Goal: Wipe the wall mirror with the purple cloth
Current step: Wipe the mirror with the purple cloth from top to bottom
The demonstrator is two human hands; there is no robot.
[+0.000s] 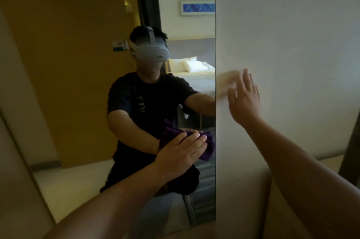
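A: Two hands up, one per job. Left hand (181, 153) lies flat on the purple cloth (206, 147), fingers straight, pinning it to the wall mirror (87, 63) low down, near the glass's right edge. Flat palm probably spreads pressure across the wad.

B: Cloth bunched?

A: Yes, crumpled, spilling out past the fingertips toward the edge. Likely more grip on the glass, less coverage per pass.

B: Right side?

A: Right hand (244, 100) holds nothing, fingers spread and straight, against the plain wall (292, 44) just beside the mirror's edge. Reads as a brace while the person leans in. Contact looks likely; slightly blurred, can't confirm.

B: Progress?

A: Can't judge; no streaks visible.
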